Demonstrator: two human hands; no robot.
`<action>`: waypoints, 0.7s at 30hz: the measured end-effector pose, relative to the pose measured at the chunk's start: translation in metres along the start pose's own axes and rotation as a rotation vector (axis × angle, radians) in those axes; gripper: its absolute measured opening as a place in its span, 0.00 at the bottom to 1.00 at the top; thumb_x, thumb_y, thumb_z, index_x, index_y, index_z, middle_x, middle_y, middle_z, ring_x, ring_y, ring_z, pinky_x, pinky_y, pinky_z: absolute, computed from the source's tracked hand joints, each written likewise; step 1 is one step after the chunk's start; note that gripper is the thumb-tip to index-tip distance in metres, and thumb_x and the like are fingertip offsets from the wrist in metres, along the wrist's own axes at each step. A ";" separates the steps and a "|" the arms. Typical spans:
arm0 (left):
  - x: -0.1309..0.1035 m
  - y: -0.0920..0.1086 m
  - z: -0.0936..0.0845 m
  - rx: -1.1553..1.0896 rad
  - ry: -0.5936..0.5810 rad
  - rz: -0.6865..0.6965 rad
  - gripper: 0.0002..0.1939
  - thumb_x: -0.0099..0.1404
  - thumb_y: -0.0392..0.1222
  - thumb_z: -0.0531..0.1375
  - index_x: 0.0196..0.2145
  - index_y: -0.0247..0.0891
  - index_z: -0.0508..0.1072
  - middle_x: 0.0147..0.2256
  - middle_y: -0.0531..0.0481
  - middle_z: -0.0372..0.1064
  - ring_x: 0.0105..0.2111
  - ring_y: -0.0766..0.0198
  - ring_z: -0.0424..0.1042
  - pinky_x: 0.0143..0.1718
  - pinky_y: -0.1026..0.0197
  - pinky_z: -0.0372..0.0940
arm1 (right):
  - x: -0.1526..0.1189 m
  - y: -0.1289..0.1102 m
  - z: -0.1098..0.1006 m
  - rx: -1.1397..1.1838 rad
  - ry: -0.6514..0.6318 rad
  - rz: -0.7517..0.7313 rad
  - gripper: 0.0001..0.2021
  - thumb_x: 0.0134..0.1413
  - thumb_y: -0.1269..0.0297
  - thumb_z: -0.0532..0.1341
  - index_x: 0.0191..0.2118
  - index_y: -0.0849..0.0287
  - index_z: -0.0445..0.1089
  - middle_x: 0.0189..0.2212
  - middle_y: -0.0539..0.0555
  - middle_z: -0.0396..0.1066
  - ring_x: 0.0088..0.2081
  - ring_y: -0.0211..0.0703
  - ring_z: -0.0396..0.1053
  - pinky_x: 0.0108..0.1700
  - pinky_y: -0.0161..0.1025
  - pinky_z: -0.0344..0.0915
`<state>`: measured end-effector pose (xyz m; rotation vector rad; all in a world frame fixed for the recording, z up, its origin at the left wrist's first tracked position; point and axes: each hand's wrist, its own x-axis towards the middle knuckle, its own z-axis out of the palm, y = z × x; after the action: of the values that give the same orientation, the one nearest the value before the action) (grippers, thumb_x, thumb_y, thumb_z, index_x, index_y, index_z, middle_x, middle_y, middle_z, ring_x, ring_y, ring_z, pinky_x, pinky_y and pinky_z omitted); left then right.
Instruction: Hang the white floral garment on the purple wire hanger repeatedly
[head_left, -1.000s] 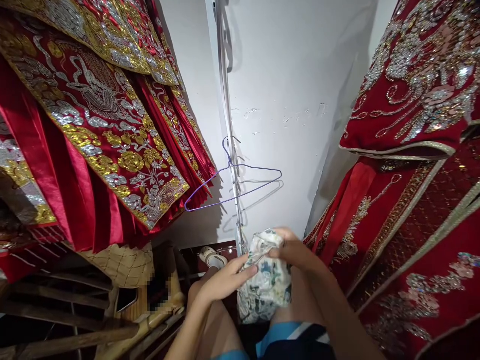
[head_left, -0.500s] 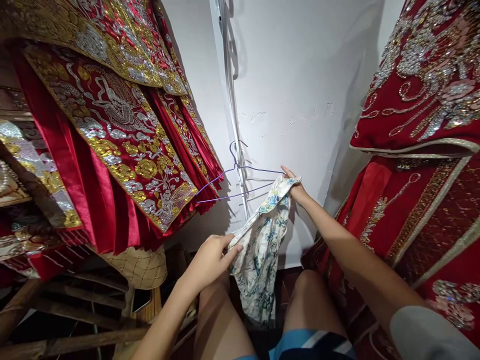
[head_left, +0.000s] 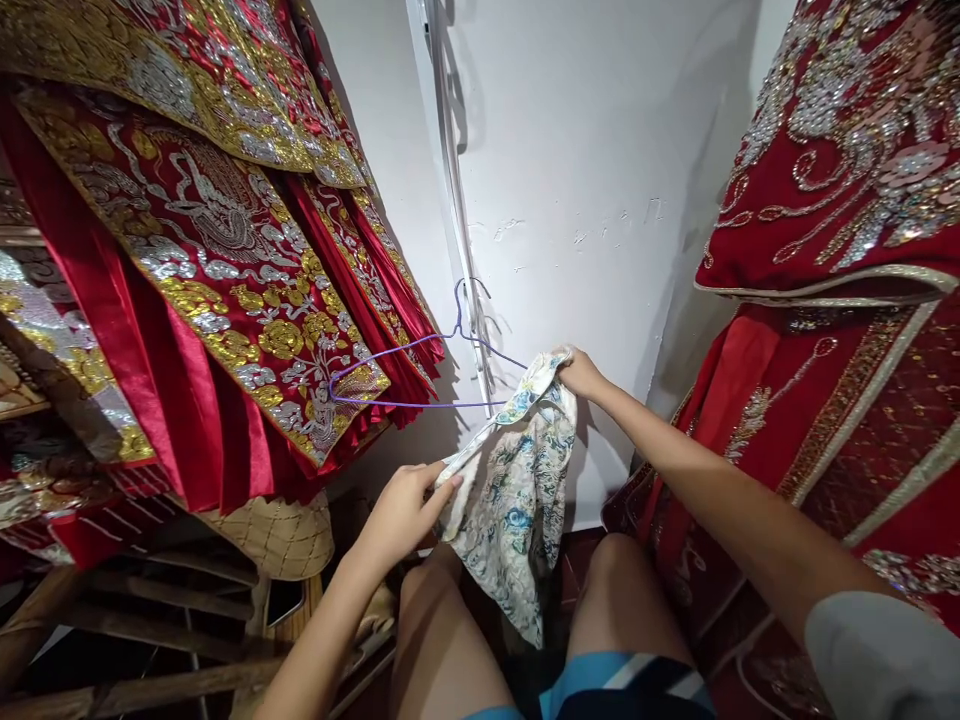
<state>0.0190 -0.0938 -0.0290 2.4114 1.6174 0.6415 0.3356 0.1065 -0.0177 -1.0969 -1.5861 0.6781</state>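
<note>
A white garment with a blue and green floral print [head_left: 517,490] hangs between my two hands. My left hand [head_left: 409,508] pinches its left edge between thumb and fingers. Its upper right corner is gripped by my right hand [head_left: 579,374]. Behind the cloth hangs a thin purple wire hanger [head_left: 397,404], its hook up at a white metal strip [head_left: 450,180] on the wall. The hanger's right end is hidden by the garment, near my right hand; its left end shows in front of a red embroidered costume.
Red costumes with gold and silver embroidery [head_left: 247,250] hang at the left. Beaded red garments [head_left: 832,230] hang at the right. A wooden rack [head_left: 150,620] and a tan quilted piece [head_left: 277,535] are low on the left. My knees are below the cloth.
The hanger has swung to the left and its outline has opened out. Both hands have shifted slightly left with the cloth, and the garment's lower part is spread wider.
</note>
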 end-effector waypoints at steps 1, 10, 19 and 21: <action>0.000 -0.005 -0.001 0.019 0.012 -0.005 0.23 0.73 0.57 0.47 0.26 0.40 0.62 0.24 0.51 0.63 0.29 0.58 0.64 0.34 0.59 0.53 | -0.006 0.000 -0.002 0.033 -0.040 0.035 0.07 0.39 0.66 0.62 0.17 0.59 0.65 0.18 0.49 0.63 0.26 0.39 0.60 0.32 0.36 0.62; 0.001 -0.021 0.003 -0.034 0.011 -0.076 0.24 0.71 0.58 0.48 0.24 0.40 0.57 0.24 0.53 0.61 0.27 0.61 0.63 0.31 0.60 0.52 | -0.042 -0.020 -0.011 0.436 -0.286 0.235 0.15 0.41 0.51 0.67 0.26 0.58 0.69 0.18 0.52 0.69 0.25 0.44 0.68 0.29 0.39 0.67; 0.024 -0.059 -0.012 0.076 0.140 -0.039 0.20 0.70 0.52 0.46 0.27 0.41 0.66 0.28 0.46 0.70 0.32 0.55 0.68 0.38 0.57 0.58 | -0.032 -0.050 -0.015 0.528 -0.262 0.287 0.10 0.33 0.65 0.72 0.24 0.62 0.74 0.18 0.54 0.72 0.23 0.43 0.70 0.26 0.37 0.65; 0.037 -0.071 -0.022 0.068 0.170 -0.066 0.17 0.69 0.50 0.46 0.28 0.41 0.65 0.30 0.45 0.70 0.34 0.54 0.69 0.38 0.58 0.59 | -0.032 -0.057 -0.024 0.493 -0.286 0.329 0.08 0.31 0.68 0.72 0.22 0.64 0.74 0.17 0.54 0.71 0.20 0.41 0.68 0.23 0.36 0.63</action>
<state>-0.0384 -0.0335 -0.0262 2.3958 1.8037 0.8122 0.3418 0.0515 0.0241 -0.9193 -1.3684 1.4156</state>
